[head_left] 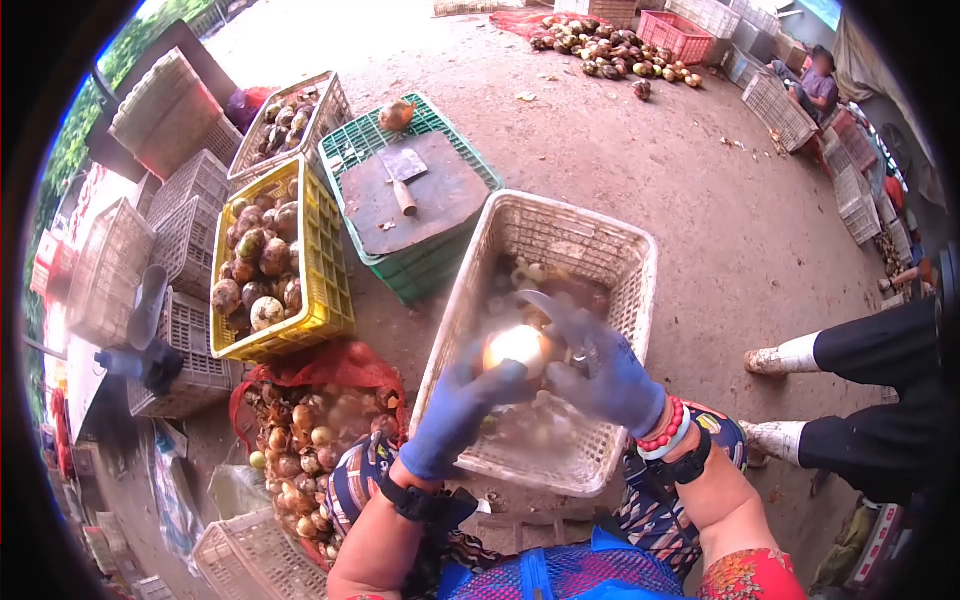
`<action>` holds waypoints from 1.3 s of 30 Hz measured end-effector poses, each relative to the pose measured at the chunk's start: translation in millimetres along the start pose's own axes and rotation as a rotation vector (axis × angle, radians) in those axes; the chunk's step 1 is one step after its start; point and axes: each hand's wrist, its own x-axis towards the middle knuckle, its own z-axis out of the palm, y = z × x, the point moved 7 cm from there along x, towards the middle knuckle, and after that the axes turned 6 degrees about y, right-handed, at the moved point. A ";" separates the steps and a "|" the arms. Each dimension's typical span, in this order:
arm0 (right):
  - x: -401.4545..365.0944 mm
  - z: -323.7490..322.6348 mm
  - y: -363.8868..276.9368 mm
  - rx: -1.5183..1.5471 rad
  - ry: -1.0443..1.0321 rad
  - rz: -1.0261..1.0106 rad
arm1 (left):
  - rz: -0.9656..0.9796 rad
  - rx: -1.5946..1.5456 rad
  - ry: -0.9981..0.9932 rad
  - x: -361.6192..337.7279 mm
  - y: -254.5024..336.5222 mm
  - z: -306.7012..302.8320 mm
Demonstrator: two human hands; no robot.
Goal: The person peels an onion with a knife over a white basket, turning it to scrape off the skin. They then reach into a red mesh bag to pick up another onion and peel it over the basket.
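Over the white plastic crate in front of me, my left hand, in a blue glove, grips a round onion-like bulb. Its upper side is pale and glaring in the light. My right hand, gloved too, is closed on a knife whose curved blade points left, just above the bulb. Motion blurs its fingers, and the handle is hidden in the palm. Inside the crate lie pale pieces and brown scraps, partly covered by my hands.
A yellow crate and a red mesh bag hold several brown bulbs at left. On the green crate lies a board with a cleaver. A person's legs stand at right. Another person sits far back.
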 end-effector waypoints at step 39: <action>-2.8 -25.3 21.5 -0.641 0.254 0.009 | 0.234 0.676 -0.018 -1.2 -9.3 -18.8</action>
